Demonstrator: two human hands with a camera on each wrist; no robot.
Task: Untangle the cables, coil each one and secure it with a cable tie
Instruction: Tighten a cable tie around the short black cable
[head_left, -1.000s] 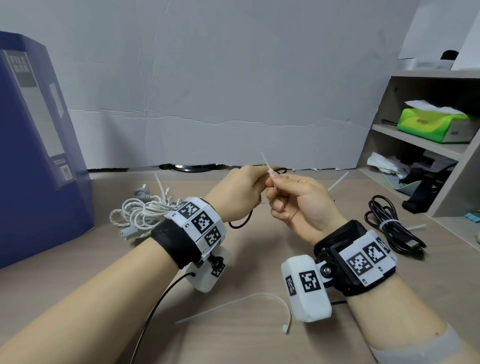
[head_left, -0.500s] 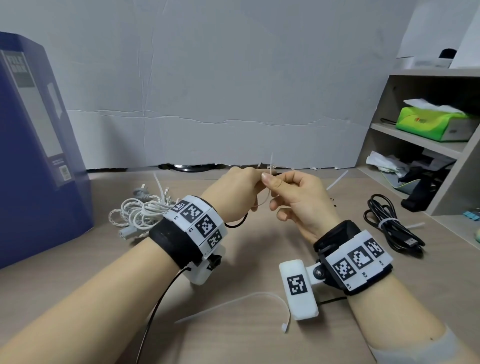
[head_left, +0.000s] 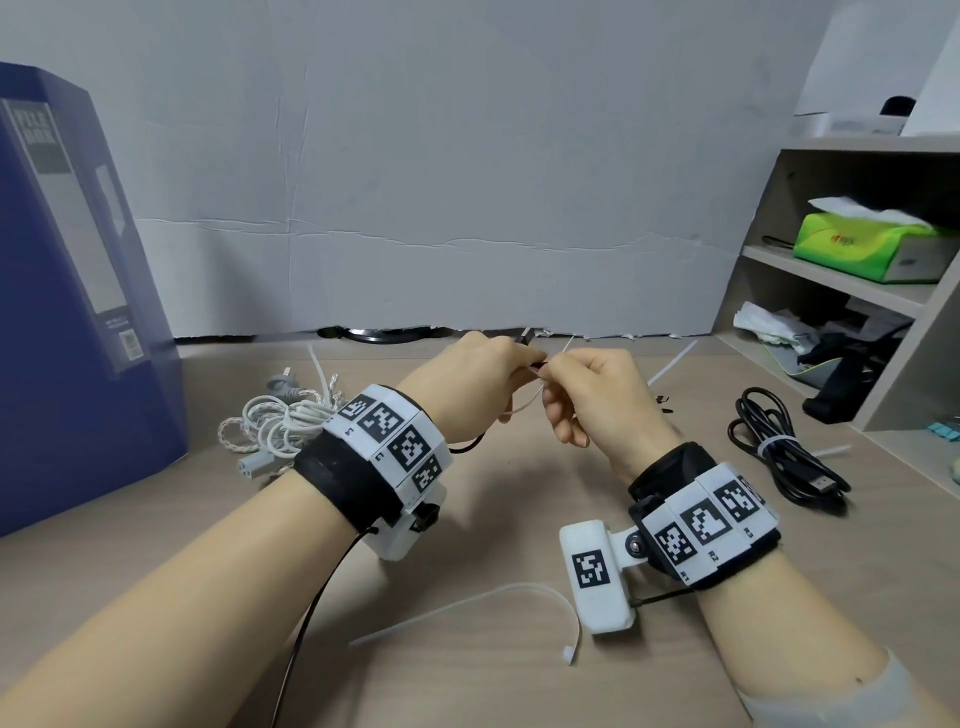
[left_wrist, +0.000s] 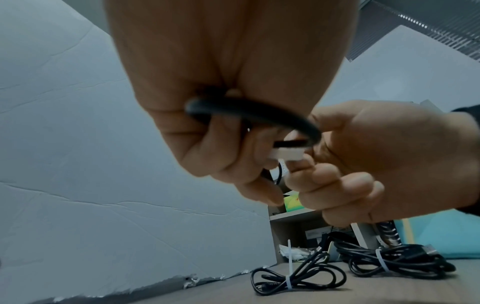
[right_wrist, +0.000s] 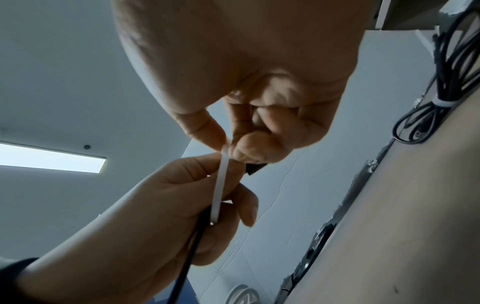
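Above the table's middle, my left hand (head_left: 527, 364) grips a thin black cable (left_wrist: 254, 115); a loop of it hangs below my wrist (head_left: 467, 447). My right hand (head_left: 556, 371) meets it from the right and pinches a white cable tie (right_wrist: 221, 181) between thumb and forefinger. In the left wrist view the tie's head (left_wrist: 285, 154) sits against the cable where the two hands touch. The tie's strip curves down between the hands (head_left: 524, 402). How far the tie closes round the cable is hidden by the fingers.
A white cable bundle (head_left: 280, 421) lies at the left by a blue file box (head_left: 67, 291). Two tied black coils (head_left: 779, 447) (left_wrist: 293, 279) lie at the right, near a shelf unit (head_left: 831, 291). A loose tie (head_left: 498, 603) lies near my wrists, another (head_left: 672, 361) farther back.
My right hand has drawn in against the left hand and its wrist has turned. The tie's tail, which stood up above the hands, now shows only a short tip.
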